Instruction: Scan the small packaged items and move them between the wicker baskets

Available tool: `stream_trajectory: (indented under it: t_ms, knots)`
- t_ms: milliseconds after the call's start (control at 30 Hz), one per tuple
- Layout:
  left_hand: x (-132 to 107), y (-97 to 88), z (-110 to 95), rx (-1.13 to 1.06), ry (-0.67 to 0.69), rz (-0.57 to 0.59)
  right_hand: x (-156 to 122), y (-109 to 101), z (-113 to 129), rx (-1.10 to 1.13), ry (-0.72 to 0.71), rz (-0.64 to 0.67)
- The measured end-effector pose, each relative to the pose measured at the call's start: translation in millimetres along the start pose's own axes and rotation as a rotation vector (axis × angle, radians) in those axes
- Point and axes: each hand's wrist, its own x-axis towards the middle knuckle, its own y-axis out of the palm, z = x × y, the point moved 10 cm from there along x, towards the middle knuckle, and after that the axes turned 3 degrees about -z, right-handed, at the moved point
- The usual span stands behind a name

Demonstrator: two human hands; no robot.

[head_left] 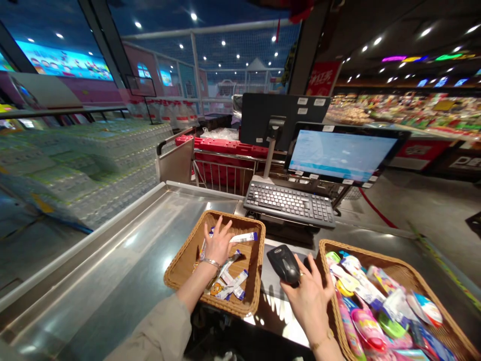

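A wicker basket [180,260] in front of me contains several slim white-and-blue packets, one of them a packet [244,237] near the far right side. My left hand [218,248] reaches down into this basket, fingers spread, over the packets. Whether its fingertips touch any of them is hard to see. Just right of the basket, my right hand [310,298] grips a black handheld barcode scanner [284,264], whose head points left. Part of the scanner's handle is hidden behind the fingers.
At right stands a second wicker basket [409,268] full of colourful packaged goods [370,328]. Beyond are a keyboard [289,200], a lit screen [341,155] and the dark back of another monitor [259,120]. A metal counter [124,281] with a raised edge stretches left, beside stacked bottle packs [82,160].
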Motion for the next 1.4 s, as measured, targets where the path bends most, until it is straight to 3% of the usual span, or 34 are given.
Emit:
stream_trajectory:
  t_ms: [233,433,633,1400]
  knots:
    - [2.1,-29.8,-38.4,0.003,-0.007,-0.245,3.1,-8.9,8.1,-0.023,-0.009,0.006]
    - [3.9,-32.0,-56.1,-0.031,-0.081,-0.276,4.2,-12.4,9.5,-0.003,-0.008,0.011]
    - [0.3,-49.3,-68.8,-0.090,-0.123,-0.418,3.5,-13.3,6.8,0.020,0.004,0.011]
    - [6.8,-49.1,-73.2,-0.112,-0.153,-0.423,8.3,-13.9,6.0,0.065,-0.004,0.030]
